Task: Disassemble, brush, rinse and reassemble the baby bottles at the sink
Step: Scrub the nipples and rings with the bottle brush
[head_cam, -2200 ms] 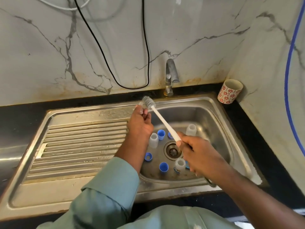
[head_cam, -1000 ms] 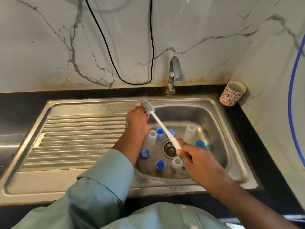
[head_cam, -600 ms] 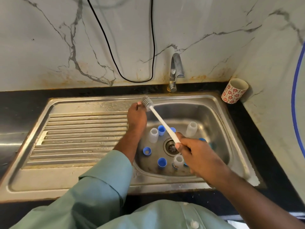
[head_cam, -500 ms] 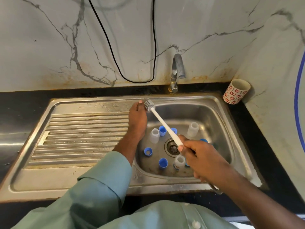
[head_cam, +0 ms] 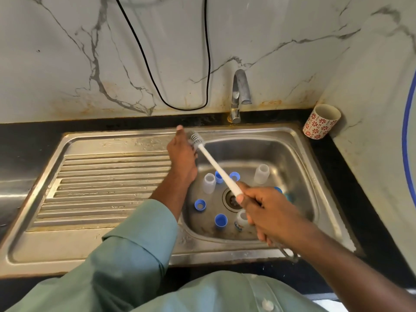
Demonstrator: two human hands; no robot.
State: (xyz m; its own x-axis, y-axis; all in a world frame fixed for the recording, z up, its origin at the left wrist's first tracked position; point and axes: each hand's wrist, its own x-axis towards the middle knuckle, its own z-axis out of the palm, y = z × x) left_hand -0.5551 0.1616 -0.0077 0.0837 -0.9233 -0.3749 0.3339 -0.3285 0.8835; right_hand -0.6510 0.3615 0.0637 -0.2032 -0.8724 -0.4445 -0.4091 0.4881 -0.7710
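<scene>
Around the work: tap [head_cam: 240, 93] on the back wall above the basin, black cable [head_cam: 157, 82] looping down the marble, red-flowered cup [head_cam: 320, 121] in the rt rear corner of the dark surface [head_cam: 351, 176], blue hose [head_cam: 408, 143] at far rt. Ribbed drainboard [head_cam: 105, 188] lies to the left, w/ nothing on it.

Left hand [head_cam: 182, 158] is raised over the sink's [head_cam: 299, 158] back-left rim, fingers curled round something small at the brush head; what it is stays hidden behind the hand. Right hand [head_cam: 267, 212] is clamped on the handle of the white bottle brush [head_cam: 213, 164], which slants up-left across the basin, bristles touching the left hand's fingers. Right forearm covers the basin's front-rt part.

In the basin, round the drain [head_cam: 230, 198]: clear bottle [head_cam: 209, 183] upright at left, second clear bottle [head_cam: 261, 174] upright at rear rt, third bottle [head_cam: 241, 219] w/ a printed label just beside the right hand. Blue caps [head_cam: 221, 220] and rings sit scattered between them, approx five visible, one partly behind the right hand.
</scene>
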